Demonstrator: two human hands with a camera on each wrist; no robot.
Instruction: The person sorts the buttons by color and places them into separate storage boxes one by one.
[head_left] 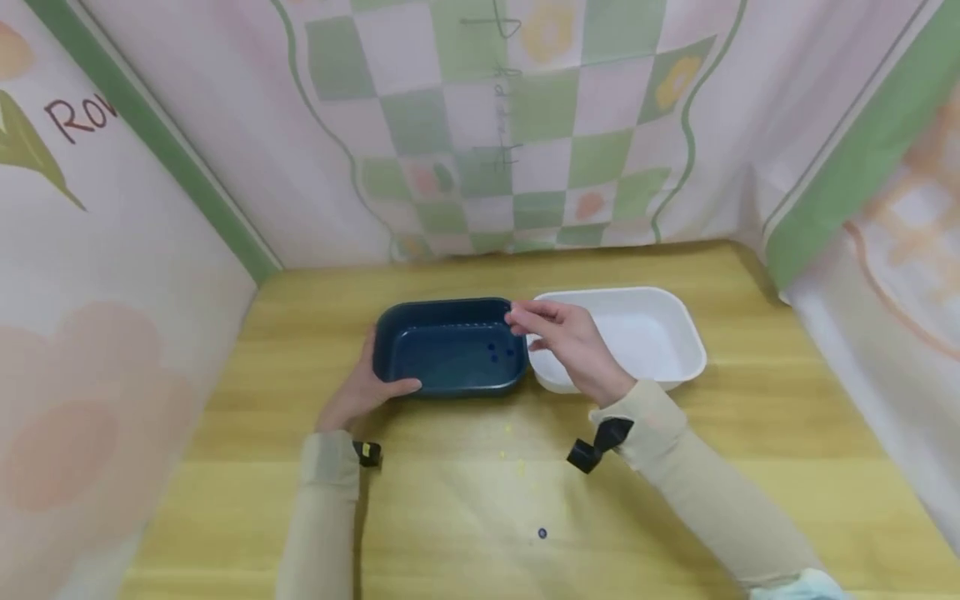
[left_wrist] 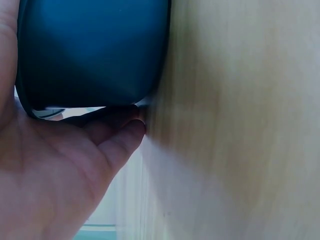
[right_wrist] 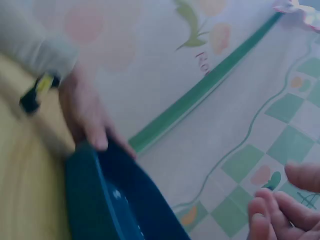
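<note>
My left hand (head_left: 358,392) grips the left end of a dark blue rectangular tub (head_left: 450,390), thumb along its front rim and fingers around the end wall. In the left wrist view, the fingers (left_wrist: 122,142) lie against the tub wall (left_wrist: 95,55), close to the tabletop. Several small dark blue pieces (head_left: 492,352) lie inside the tub at its right end. Above that end hovers my right hand (head_left: 566,342), fingers bent. The right wrist view has its thumb (right_wrist: 305,177) apart from the fingertips, with no held thing plainly visible between them.
A white rectangular tub (head_left: 660,333) stands right beside the blue one, partly behind my right hand. One small dark blue ring-like piece (head_left: 542,533) lies on the wooden table (head_left: 420,517) near the front. Small yellow specks (head_left: 521,467) show behind it. Patterned curtains (head_left: 480,125) enclose the table.
</note>
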